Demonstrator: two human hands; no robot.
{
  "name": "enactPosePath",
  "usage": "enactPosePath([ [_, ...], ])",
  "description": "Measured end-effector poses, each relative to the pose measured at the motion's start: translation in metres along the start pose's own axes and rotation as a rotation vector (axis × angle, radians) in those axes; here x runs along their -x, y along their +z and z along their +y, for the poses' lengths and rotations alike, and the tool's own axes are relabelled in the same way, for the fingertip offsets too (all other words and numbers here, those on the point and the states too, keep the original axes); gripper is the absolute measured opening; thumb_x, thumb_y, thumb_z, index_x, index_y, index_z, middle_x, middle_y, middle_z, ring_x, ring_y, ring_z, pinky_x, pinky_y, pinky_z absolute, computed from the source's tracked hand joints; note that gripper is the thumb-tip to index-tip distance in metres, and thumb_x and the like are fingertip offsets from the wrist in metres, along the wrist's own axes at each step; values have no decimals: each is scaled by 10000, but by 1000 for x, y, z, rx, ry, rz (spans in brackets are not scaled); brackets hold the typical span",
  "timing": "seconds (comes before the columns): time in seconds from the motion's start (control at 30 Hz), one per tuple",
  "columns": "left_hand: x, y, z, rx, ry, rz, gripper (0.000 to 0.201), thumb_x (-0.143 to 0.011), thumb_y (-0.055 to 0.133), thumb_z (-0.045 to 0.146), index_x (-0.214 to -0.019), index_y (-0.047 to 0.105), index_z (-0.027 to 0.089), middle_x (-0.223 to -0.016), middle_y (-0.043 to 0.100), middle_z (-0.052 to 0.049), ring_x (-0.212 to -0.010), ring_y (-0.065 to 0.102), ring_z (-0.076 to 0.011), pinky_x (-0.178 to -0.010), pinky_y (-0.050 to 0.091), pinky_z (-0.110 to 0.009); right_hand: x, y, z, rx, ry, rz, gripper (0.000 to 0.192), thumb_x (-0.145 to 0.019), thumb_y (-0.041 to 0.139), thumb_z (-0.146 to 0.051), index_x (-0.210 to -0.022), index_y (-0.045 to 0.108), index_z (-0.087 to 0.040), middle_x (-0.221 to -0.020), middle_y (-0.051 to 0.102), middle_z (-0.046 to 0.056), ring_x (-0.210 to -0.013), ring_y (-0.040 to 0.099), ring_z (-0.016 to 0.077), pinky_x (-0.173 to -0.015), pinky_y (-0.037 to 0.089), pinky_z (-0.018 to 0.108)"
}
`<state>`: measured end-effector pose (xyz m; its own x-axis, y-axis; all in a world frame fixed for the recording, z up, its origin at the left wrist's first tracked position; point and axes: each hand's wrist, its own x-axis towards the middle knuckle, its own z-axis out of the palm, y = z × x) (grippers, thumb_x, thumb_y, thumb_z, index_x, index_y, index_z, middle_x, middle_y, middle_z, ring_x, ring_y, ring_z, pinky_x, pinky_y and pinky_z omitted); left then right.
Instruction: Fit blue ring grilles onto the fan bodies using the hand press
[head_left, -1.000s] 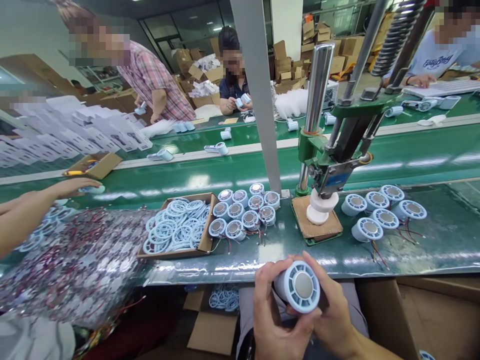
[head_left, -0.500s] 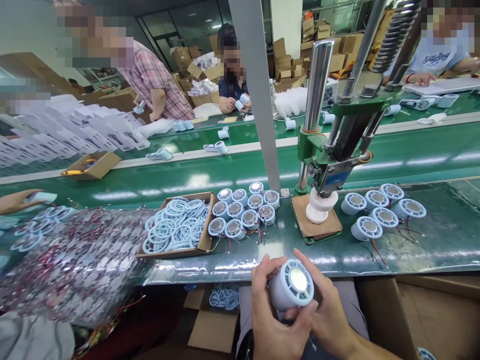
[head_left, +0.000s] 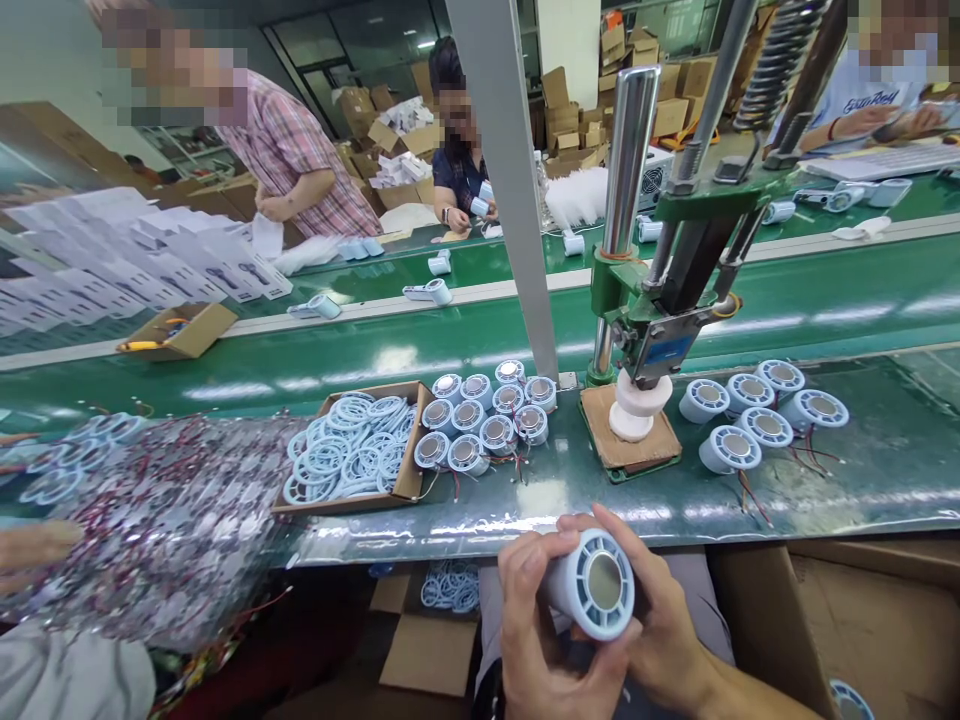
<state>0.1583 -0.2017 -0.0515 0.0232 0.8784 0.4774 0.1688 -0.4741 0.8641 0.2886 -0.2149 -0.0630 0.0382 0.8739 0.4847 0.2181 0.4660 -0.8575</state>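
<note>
Both hands hold one light-blue cylindrical fan housing [head_left: 574,590], in front of the bench edge. Its slotted ring and round silver centre face up and toward me. My left hand [head_left: 529,620] wraps the housing's left side, thumb underneath. My right hand [head_left: 660,610] grips the right side, its fingers partly behind the housing. Beyond them stands a green hand press [head_left: 667,320] with a white round pressing block [head_left: 636,408] over a brown pad [head_left: 600,430]. Similar housings with wires stand left [head_left: 469,415] and right [head_left: 765,425] of the press.
A cardboard tray [head_left: 352,508] holds many light-blue rings. Wired parts [head_left: 180,510] cover the bench at left, where a co-worker's hand [head_left: 37,545] reaches in. A grey post [head_left: 506,180] rises behind the bench. An open carton [head_left: 877,620] stands at lower right. Several people work across the green belt [head_left: 337,345].
The housing has tilted in my hands, so its slotted face turns more toward me. At left, the co-worker's hand has moved nearer over the wired parts.
</note>
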Motion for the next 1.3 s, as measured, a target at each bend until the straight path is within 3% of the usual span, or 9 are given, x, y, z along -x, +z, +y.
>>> enactPosePath([
  [0.13,1,-1,0,107,51,-2,592,-816,731,556,-1282,599,214,-1140,658,-119,-1130,633,-320,-995,535,-452,-1,0,0,72,-16,7,790,-876,735,-361,-1551,339,-256,-1234,728,119,-1077,745,246,-932,622,288],
  [0.27,-2,0,7,265,-74,36,411,-993,544,403,-1376,518,257,-1091,674,-83,-1108,657,-253,-1039,509,-400,-4,2,-3,85,-56,26,724,-898,697,-277,-1537,357,-287,-1241,729,86,-1058,752,212,-932,611,255],
  [0.5,-8,3,22,346,-214,1,385,-964,585,442,-1293,557,243,-1091,645,-98,-1057,667,-260,-899,582,-357,0,3,3,109,-13,17,691,-896,687,-302,-1518,391,-251,-1201,741,105,-976,769,210,-873,628,262],
  [0.8,9,4,6,263,-236,0,532,-903,674,455,-1348,502,219,-1205,629,-128,-1191,634,-289,-1033,542,-406,-1,5,5,76,-14,18,655,-924,666,-389,-1499,390,-236,-1184,736,131,-1041,753,224,-896,625,277],
  [0.9,12,3,0,232,-225,-15,564,-890,690,452,-1368,495,223,-1248,622,-130,-1196,638,-281,-979,571,-359,0,7,7,175,-69,79,603,-946,628,-324,-1497,390,-259,-1203,725,123,-1058,742,221,-932,618,316],
  [1.0,14,-1,-8,140,-205,-21,622,-855,743,423,-1388,493,221,-1282,626,-136,-1193,640,-283,-961,574,-356,3,10,10,313,-147,201,665,-953,579,-238,-1554,294,-237,-1188,726,127,-1104,713,241,-963,603,402],
  [1.17,12,-11,-22,-63,16,-101,635,-854,745,276,-1425,476,204,-1289,655,-142,-1254,607,-297,-1106,474,-466,5,12,14,401,-203,266,771,-929,582,-143,-1589,185,-196,-1182,728,136,-1134,678,244,-968,588,433],
  [1.3,6,-13,-26,-124,121,-115,643,-873,727,291,-1446,455,188,-1278,664,-147,-1217,637,-279,-1065,514,-426,5,12,15,395,-218,275,775,-924,579,-137,-1591,190,-189,-1171,733,129,-1113,686,232,-959,592,414],
])
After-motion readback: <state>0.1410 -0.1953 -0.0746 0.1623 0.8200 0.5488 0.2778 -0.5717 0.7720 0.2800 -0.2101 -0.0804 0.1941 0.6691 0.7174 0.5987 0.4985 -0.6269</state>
